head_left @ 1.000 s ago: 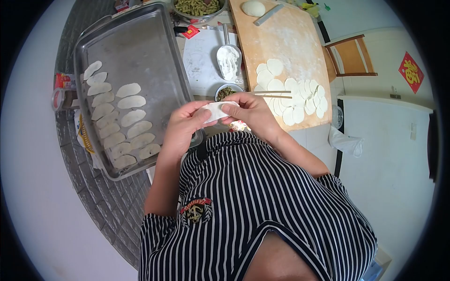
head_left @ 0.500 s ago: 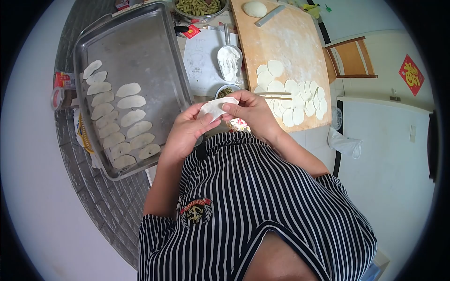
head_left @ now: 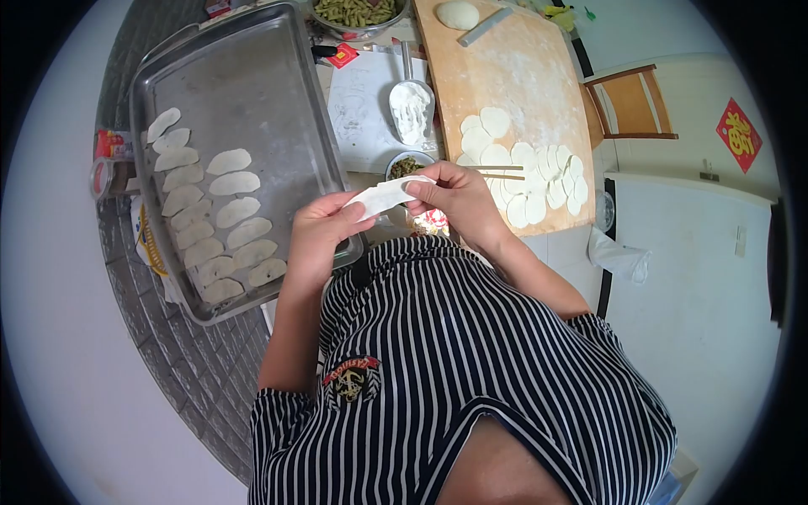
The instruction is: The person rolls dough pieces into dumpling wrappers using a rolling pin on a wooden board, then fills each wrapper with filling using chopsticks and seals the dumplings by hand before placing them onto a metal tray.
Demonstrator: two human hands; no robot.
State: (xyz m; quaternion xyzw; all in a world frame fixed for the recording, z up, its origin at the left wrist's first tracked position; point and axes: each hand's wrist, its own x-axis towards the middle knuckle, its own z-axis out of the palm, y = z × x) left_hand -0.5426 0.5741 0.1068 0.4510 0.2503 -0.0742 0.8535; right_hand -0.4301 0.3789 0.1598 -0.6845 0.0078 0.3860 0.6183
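A folded dumpling [head_left: 385, 198] is stretched between my two hands in front of my waist. My left hand [head_left: 324, 225] pinches its left end, and my right hand [head_left: 450, 198] grips the other end with thumb and fingers. Just beyond them sits a bowl of filling [head_left: 407, 164], partly hidden by my right hand. Several finished dumplings [head_left: 234, 183] lie in two columns on a large metal tray [head_left: 261, 93] to the left. On the right, round dough wrappers [head_left: 526, 181] overlap on a wooden board [head_left: 513, 80], with chopsticks [head_left: 501, 167] over its near left edge.
A metal scoop of flour [head_left: 411, 109] rests on a white sheet [head_left: 358, 109] between tray and board. Behind it stands a bowl of green pods [head_left: 358, 15]. A dough ball [head_left: 457, 15] and a grey rod [head_left: 486, 27] lie at the board's far end. A chair [head_left: 635, 103] stands at right.
My left hand has moved left and slightly down, away from my right hand. The dumpling now looks longer and straighter between them. The tray and board look the same.
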